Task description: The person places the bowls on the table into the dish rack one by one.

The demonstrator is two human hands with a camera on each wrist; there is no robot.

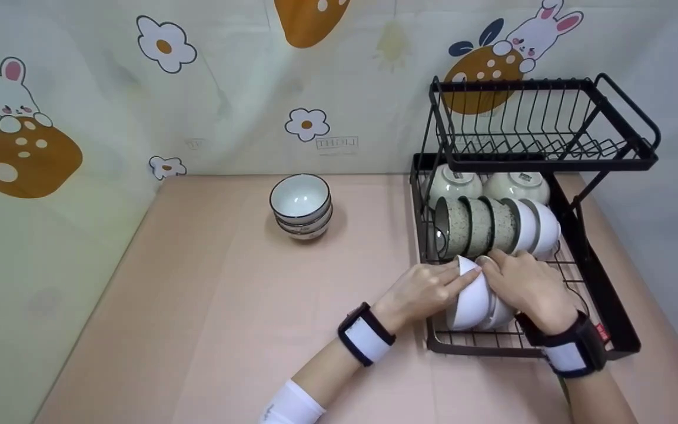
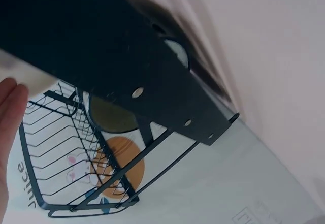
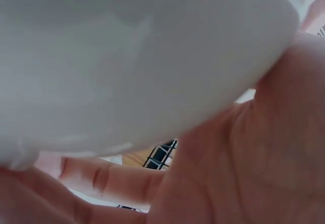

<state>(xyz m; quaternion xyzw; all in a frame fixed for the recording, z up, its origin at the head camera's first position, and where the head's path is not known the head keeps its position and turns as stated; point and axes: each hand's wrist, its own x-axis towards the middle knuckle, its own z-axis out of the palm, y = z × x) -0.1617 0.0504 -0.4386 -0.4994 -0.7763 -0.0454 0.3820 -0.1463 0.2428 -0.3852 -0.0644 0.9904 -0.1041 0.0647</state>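
Two white bowls stand on edge side by side at the front of the rack's lower tier. My left hand (image 1: 424, 291) holds the left white bowl (image 1: 471, 303) at its rim, one finger lying across its side. Around the right white bowl (image 1: 499, 313), partly hidden behind the first, my right hand (image 1: 530, 284) curls from the right. In the right wrist view a smooth white bowl (image 3: 142, 71) fills the top, with palm and fingers (image 3: 117, 181) beneath it. The left wrist view catches only fingertips (image 2: 12, 107) beside a white bowl (image 2: 28, 74).
The black two-tier dish rack (image 1: 604, 288) has a bare upper basket (image 1: 539, 141) overhanging the back. Behind my hands stand a row of speckled bowls (image 1: 480, 227) and white bowls (image 1: 542, 227). Upturned cream bowls (image 1: 515, 187) sit further back. A bowl stack (image 1: 301, 203) stands left on the table (image 1: 245, 306).
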